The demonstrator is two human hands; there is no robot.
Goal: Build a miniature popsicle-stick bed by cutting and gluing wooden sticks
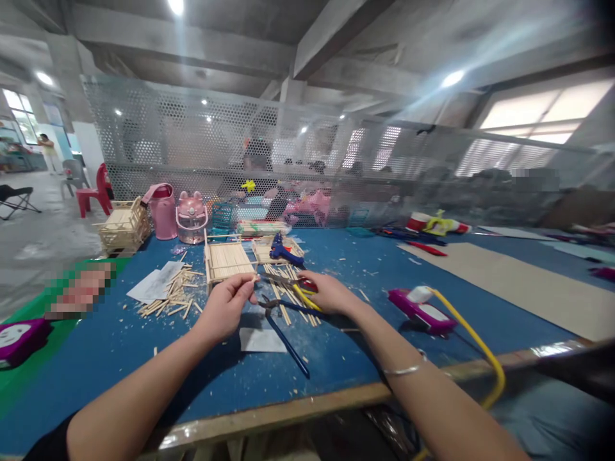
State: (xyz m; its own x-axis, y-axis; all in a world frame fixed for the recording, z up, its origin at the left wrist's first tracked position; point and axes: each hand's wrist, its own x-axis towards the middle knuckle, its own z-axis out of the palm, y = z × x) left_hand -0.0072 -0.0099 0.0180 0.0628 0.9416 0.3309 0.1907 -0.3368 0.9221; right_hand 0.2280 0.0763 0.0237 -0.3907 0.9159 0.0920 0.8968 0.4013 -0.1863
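In the head view my left hand (228, 304) pinches a small piece of wooden stick between thumb and fingertips. My right hand (327, 292) is wrapped round the yellow handles of long-nosed pliers (281, 279), whose tips point left toward my left fingertips. Just below lie blue-handled cutters (287, 336), spread apart on the blue table. A small stick-built frame (229, 259) stands behind my left hand. Loose wooden sticks (283, 301) lie beneath and behind the tools. A blue glue gun (286, 251) rests on another stick piece behind them.
A pile of short sticks (177, 291) lies beside white paper (154, 283) at the left. Pink bottles (163, 214) and a stick model (123, 227) stand behind it. A purple device (423, 312) with a yellow cable is at the right, near a cardboard sheet (509, 282).
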